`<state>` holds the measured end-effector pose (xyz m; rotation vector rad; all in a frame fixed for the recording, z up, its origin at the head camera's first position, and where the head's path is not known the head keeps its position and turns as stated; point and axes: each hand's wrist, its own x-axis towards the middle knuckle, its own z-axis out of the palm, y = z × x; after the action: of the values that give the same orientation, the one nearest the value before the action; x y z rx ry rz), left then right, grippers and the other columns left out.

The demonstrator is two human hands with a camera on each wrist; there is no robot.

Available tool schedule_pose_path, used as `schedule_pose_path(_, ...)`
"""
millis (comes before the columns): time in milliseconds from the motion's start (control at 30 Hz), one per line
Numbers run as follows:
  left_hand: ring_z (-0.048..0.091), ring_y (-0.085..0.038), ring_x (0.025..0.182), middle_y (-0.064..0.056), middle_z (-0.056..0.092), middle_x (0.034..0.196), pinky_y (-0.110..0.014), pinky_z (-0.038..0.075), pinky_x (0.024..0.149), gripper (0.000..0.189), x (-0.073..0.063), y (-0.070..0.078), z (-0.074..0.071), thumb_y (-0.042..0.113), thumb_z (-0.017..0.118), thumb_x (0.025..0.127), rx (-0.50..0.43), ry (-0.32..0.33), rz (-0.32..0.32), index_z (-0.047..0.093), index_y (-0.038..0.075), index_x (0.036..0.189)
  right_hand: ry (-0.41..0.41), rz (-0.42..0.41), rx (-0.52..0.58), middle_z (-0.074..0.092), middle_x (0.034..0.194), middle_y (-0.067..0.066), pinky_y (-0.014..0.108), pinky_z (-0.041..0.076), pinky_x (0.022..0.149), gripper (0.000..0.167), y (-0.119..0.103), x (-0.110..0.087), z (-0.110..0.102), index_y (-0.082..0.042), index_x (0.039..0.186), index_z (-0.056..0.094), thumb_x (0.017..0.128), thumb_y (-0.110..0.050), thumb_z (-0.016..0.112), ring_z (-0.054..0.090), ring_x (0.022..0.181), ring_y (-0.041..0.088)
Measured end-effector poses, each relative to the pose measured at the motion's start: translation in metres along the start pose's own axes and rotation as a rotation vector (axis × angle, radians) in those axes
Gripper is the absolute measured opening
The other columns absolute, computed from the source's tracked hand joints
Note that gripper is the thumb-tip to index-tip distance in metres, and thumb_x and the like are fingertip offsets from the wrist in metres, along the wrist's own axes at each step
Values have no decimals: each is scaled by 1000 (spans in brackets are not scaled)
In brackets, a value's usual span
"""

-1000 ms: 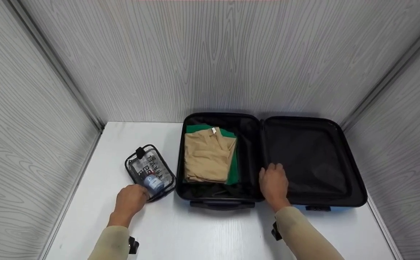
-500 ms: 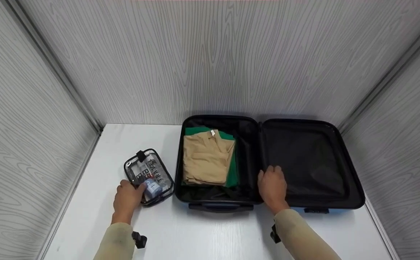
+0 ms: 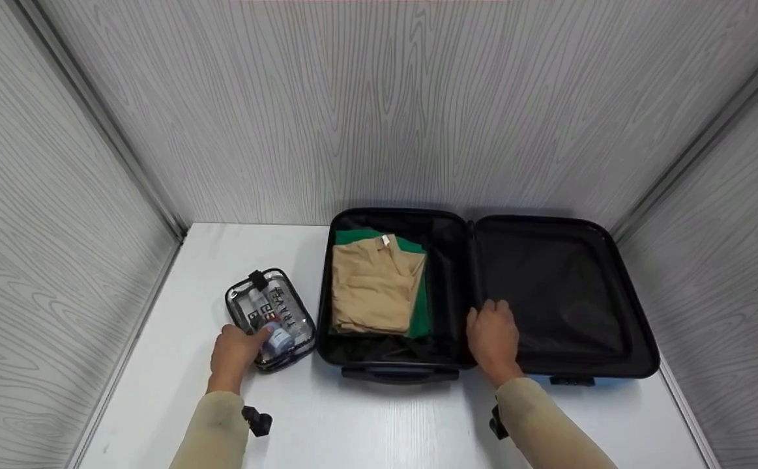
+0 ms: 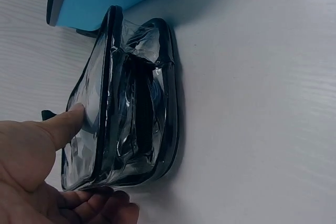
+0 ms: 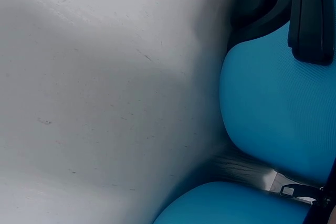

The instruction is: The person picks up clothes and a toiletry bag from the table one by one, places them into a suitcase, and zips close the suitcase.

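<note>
A clear toiletry bag (image 3: 291, 307) with black piping lies left of the open suitcase (image 3: 564, 286). Inside it shows a light-blue bottle (image 3: 280, 340). My left hand (image 3: 234, 348) grips the bag at its near left corner. In the left wrist view the thumb (image 4: 68, 124) presses on the bag's (image 4: 90, 153) top face while the fingertips curl along its side edge. My right hand (image 3: 494, 335) rests at the suitcase's hinge line, on the rims between both halves, fingers relaxed. The right wrist view shows mostly the blue shell (image 5: 278, 103).
A folded tan shirt (image 3: 375, 286) lies over a green garment (image 3: 422, 309) in the suitcase's left half. The black carry handle (image 3: 399, 376) faces the near side. Grey wood-grain panels (image 3: 379, 104) enclose the white table (image 3: 352, 430) at the back and sides.
My left hand has shifted from the bag's near corner along its left side, bringing the thumb over the top. The right hand stays at the hinge.
</note>
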<state>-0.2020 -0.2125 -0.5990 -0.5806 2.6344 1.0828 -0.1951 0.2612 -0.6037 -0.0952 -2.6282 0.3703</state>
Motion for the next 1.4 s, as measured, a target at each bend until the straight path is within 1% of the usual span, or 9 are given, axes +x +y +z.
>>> schedule_pose_path(333,46,-60,133,-47,39,143,-66,40,110,93,2,8,6,39,68,98,-37,80,34,23,-23,150,15,3,17,57,83,22,52,59,65,28,0,0,1,7,87,64,100,-17,73,63,73,40)
schedule_pose_path(500,49,-60,129,-45,38,142,-68,42,107,85,0,11,6,37,67,99,-92,96,61,25,-15,153,-4,25,21,57,85,23,53,59,64,28,0,1,0,7,89,64,100,-18,72,63,74,40)
schedule_pose_path(600,52,-56,126,-42,43,139,-66,43,105,78,-1,13,5,36,64,101,-124,84,85,26,-9,153,-14,30,21,58,86,23,53,58,65,29,0,1,0,7,90,64,101,-18,72,62,75,40)
schedule_pose_path(700,58,-51,122,-39,54,134,-62,46,100,71,-1,15,4,33,60,104,-151,43,101,25,-3,154,-16,29,22,57,86,23,53,58,65,29,0,1,0,7,91,64,101,-18,71,62,75,40)
schedule_pose_path(800,66,-42,109,-31,65,120,-54,51,92,67,0,18,2,31,58,105,-170,-1,107,25,2,155,-14,22,18,57,85,22,52,58,65,29,1,1,0,7,90,64,101,-18,71,62,75,39)
schedule_pose_path(900,70,-34,97,-25,68,111,-47,53,83,65,1,19,1,29,58,105,-182,-18,114,27,5,156,-7,13,13,57,84,22,51,58,63,29,2,1,-2,7,89,64,102,-18,71,61,73,38)
schedule_pose_path(1067,72,-31,95,-28,68,119,-41,54,78,63,-1,21,-3,28,59,106,-190,9,140,31,6,158,-19,13,6,58,84,23,52,58,62,29,2,2,-7,8,88,64,101,-17,71,62,70,38)
schedule_pose_path(1233,70,-30,94,-22,69,112,-35,49,71,59,-4,22,-9,26,58,107,-193,40,156,35,7,157,-90,27,-8,61,88,25,53,59,62,31,1,7,-16,10,92,66,101,-19,71,65,69,40)
schedule_pose_path(1400,71,-34,101,-24,70,119,-36,50,73,57,-7,20,-19,26,55,108,-202,60,148,35,9,159,-116,26,-9,62,89,26,55,59,61,32,-2,8,-17,10,94,66,102,-21,70,66,69,41)
